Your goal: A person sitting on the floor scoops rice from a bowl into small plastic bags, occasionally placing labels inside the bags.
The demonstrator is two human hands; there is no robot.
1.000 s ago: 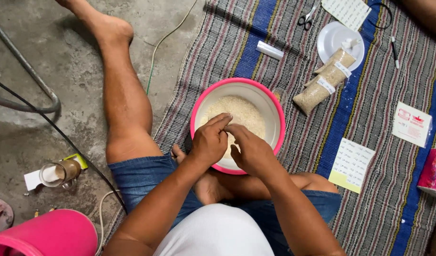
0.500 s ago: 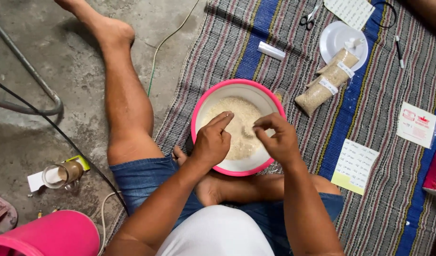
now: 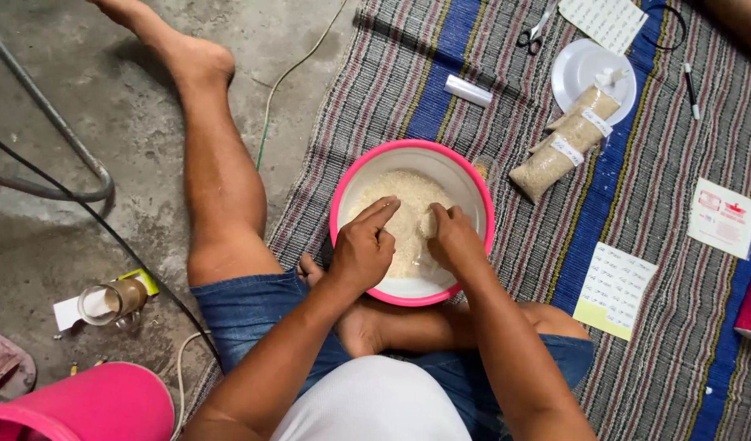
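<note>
A pink bowl [image 3: 477, 189] with a white inside holds a heap of white rice [image 3: 402, 204] and stands on the striped mat between my legs. Both hands are inside the bowl, over the rice. My left hand [image 3: 363, 249] is curled, with its forefinger stretched toward a small clear bag [image 3: 429, 222] that holds some rice. My right hand [image 3: 457, 243] pinches that bag from the other side. The bag's lower part is hidden between the hands.
Two long filled rice bags [image 3: 565, 140] lie right of the bowl, partly on a white plate [image 3: 584, 61]. Scissors [image 3: 537, 29], a white tube [image 3: 467, 90], a pen [image 3: 691, 88] and paper slips [image 3: 614, 287] lie on the mat [image 3: 678, 343]. A pink bucket [image 3: 81, 407] and a metal pipe [image 3: 61, 135] are on the concrete at left.
Half a second ago my right hand was apart at the bowl's right side. It has come back to meet the left hand over the rice.
</note>
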